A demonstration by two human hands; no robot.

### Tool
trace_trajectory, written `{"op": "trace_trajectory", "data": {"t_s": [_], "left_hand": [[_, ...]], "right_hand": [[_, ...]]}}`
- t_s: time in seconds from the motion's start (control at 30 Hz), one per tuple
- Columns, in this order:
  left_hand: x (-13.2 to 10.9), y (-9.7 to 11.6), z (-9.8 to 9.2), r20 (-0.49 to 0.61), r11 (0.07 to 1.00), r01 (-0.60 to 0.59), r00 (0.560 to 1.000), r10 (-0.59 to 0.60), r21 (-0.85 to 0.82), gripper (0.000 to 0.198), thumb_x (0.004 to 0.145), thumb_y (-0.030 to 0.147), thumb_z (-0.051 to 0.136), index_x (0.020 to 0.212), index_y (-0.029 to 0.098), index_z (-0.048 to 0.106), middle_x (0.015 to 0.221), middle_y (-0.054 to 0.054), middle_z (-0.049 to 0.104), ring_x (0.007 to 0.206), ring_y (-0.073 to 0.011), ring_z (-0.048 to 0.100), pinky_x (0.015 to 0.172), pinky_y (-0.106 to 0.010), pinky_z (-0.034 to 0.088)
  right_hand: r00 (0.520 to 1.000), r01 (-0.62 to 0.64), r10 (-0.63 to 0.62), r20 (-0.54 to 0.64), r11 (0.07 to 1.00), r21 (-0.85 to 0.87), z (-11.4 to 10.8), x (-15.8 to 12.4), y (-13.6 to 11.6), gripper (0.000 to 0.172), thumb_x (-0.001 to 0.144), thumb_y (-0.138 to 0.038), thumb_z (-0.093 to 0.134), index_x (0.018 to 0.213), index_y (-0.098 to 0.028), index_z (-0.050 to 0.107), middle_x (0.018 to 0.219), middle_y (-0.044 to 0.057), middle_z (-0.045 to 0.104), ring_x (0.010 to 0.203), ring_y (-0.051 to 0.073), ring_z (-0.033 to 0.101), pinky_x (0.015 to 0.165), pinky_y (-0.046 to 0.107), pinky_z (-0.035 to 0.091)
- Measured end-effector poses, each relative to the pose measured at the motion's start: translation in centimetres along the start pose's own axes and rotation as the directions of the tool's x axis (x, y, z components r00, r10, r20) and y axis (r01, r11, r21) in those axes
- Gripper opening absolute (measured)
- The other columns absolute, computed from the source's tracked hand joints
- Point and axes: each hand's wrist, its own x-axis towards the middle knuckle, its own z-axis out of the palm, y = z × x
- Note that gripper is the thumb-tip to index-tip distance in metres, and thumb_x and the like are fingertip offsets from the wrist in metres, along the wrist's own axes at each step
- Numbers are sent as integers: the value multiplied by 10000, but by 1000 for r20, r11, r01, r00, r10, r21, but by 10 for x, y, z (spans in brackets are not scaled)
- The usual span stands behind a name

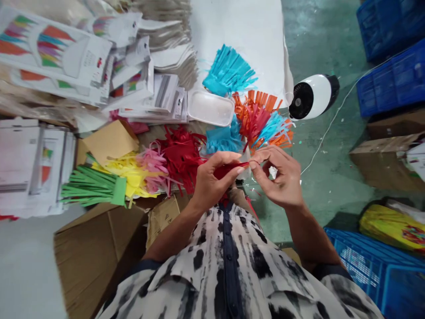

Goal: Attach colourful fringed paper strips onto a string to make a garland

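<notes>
A: Entry one, contents of the grip?

B: Red tissue piece (229,169), one. Pinched between thumb and fingers of the left hand (212,177); thin end nipped at the fingertips of the right hand (277,175). Location: spanning the narrow gap between both hands.

A: Stage of work?

B: Judged part-way. Narrowed to a thin, seemingly twisted end; not yet laid down. Far end mostly hidden by the left hand; cannot tell whether fringed.

A: Fringed stock already cut?

B: Just left of the grip: red bundle (181,153). Farther left, in order: pink bundle (152,161), yellow bundle (133,177), green bundle (96,186), the last with a plain band nearest the grip. Just beyond the grip: small blue bundle (224,139) and orange bundle (250,106), overlaid with red and blue strands. Farther beyond: large blue bundle (229,71), fanned out on a white sheet (239,26).

A: Outstanding?

B: Apparently plenty: bundles lying loose. Exact count lost in overlap.

A: Other goods?

B: Beyond and slightly left of the grip: shallow white tray (210,107). Farther out that way: printed packs (66,53), stacked.
</notes>
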Motion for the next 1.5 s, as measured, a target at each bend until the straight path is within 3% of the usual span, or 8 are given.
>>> {"op": "trace_trajectory", "data": {"t_s": [0.27, 0.5, 0.73, 0.93, 1.03, 1.17, 1.3, 1.5], "left_hand": [[2, -16, 10, 22, 997, -13, 1000, 15, -70, 173, 842, 360, 878, 849, 215, 784, 868, -43, 782, 826, -171, 734, 811, -300, 594], [6, -26, 16, 237, 997, 67, 970, -56, -38, 262, 939, 448, 760, 1061, 217, 776, 1014, -61, 775, 889, -176, 723, 814, -282, 561], [-2, -42, 18, 331, 989, 117, 933, -140, 88, 358, 1048, 498, 565, 926, 192, 707, 756, 12, 618, 677, -124, 537, 652, -246, 419], [-3, -68, 21, 298, 980, 176, 934, -197, 95, 384, 1051, 534, 541, 1028, 193, 716, 823, 14, 651, 698, -126, 540, 660, -251, 413], [-3, -87, 16, 261, 965, 148, 944, -203, 217, 346, 1041, 510, 578, 1105, 203, 724, 891, -1, 708, 798, -164, 629, 741, -278, 471], [-11, -112, -11, 44, 891, 39, 997, -66, 451, 234, 1043, 380, 609, 1140, 207, 734, 1131, -69, 755, 1079, -226, 667, 978, -358, 489], [-27, -128, -65, -231, 765, 138, 973, 15, 629, 161, 1040, 322, 617, 1021, 223, 743, 1026, -57, 769, 985, -220, 678, 932, -361, 500], [-53, -144, -167, -470, 436, 375, 873, 130, 818, 153, 1013, 323, 636, 1036, 211, 737, 1046, -106, 772, 1051, -301, 652, 986, -443, 458]], "right_hand": [[988, -111, 94, 122, 984, 141, -4, -14, 17, 54, 964, -320, 726, 1000, -281, 741, 993, 13, 751, 866, 172, 673, 608, 281, 511], [972, -224, 234, -15, 948, 224, -1, -24, 29, 127, 959, -355, 746, 879, -258, 763, 826, -1, 702, 698, 140, 601, 556, 280, 432], [923, -320, 368, -115, 898, 304, 2, -30, 42, 148, 955, -365, 755, 870, -244, 754, 811, -19, 675, 698, 117, 591, 633, 268, 480], [885, -465, 403, 234, 802, 374, 16, -18, 64, 259, 979, -464, 710, 960, -227, 811, 804, 14, 747, 645, 123, 672, 546, 240, 540], [897, -415, 441, 29, 815, 404, 19, 1, 75, 317, 1020, -493, 640, 958, -220, 789, 846, 20, 767, 622, 126, 706, 536, 242, 579], [896, -106, 120, -427, 993, 58, 13, 30, 88, 295, 1092, -412, 516, 1192, -262, 750, 1174, 70, 773, 1010, 214, 780, 926, 425, 650], [954, 188, -266, -136, 889, -417, 21, 43, 123, 381, 1076, -294, 505, 1422, -253, 660, 1443, 102, 681, 1386, 293, 619, 1189, 550, 493], [994, 103, -57, 95, 793, -600, 67, 28, 193, 421, 985, -249, 513, 1358, -174, 694, 1419, 165, 692, 1276, 314, 687, 1050, 495, 581]]}}
